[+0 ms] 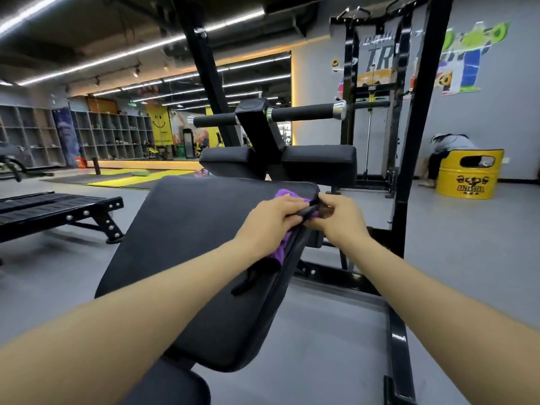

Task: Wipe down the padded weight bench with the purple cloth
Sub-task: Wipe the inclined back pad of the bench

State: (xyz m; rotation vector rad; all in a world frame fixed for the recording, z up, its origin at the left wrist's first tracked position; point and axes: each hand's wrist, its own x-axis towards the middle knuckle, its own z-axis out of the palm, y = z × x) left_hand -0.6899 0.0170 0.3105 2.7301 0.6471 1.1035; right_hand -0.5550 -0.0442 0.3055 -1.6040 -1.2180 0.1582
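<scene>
The black padded weight bench [187,247] slopes away from me in the middle of the head view. A purple cloth [283,194] lies over its far right edge, with a fold hanging down at the side. My left hand [274,214] lies on top of the cloth with its fingers curled over the pad's right edge. My right hand [339,213] is at the right side of the same edge, fingers curled on the pad's rim and the cloth beside the left hand. Most of the cloth is hidden under the hands.
Black knee pads [318,162] and roller handles [304,112] rise beyond the bench. A black steel frame post [415,141] stands at the right. A flat black bench [58,211] is at the left. A person bends by a yellow drum [467,176] at the far right.
</scene>
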